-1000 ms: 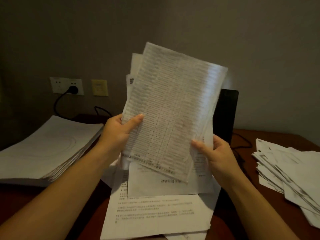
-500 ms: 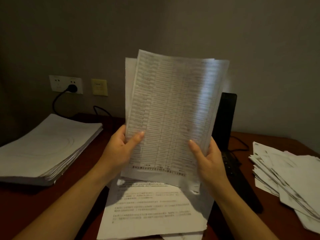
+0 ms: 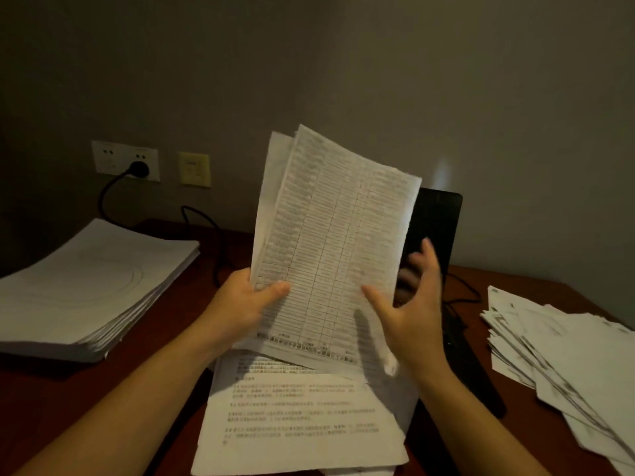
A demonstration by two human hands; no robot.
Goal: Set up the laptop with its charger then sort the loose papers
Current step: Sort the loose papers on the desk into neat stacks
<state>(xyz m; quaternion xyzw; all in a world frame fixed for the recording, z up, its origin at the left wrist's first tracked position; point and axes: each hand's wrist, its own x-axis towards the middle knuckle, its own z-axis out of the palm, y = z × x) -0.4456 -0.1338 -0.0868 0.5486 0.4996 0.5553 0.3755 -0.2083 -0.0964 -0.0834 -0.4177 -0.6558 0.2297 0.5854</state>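
My left hand (image 3: 245, 305) grips a bundle of printed table sheets (image 3: 330, 242), holding it upright above the desk, thumb on the front page. My right hand (image 3: 410, 304) is off the sheets at their right edge, fingers spread and blurred. Below the bundle lies a pile of text pages (image 3: 299, 417). The open black laptop (image 3: 436, 228) stands behind the sheets, mostly hidden; its keyboard half (image 3: 474, 372) runs along my right forearm. A black charger plug (image 3: 139, 169) sits in the wall socket, its cable (image 3: 202, 221) trailing onto the desk.
A thick neat stack of white paper (image 3: 89, 290) lies at the left on the dark red desk (image 3: 41, 400). A messy heap of loose papers (image 3: 563, 365) spreads at the right edge. A yellowish wall plate (image 3: 194, 169) sits beside the socket.
My right hand has let go of the sheets and opened beside them. The bundle now tilts to the right, held by my left hand alone.
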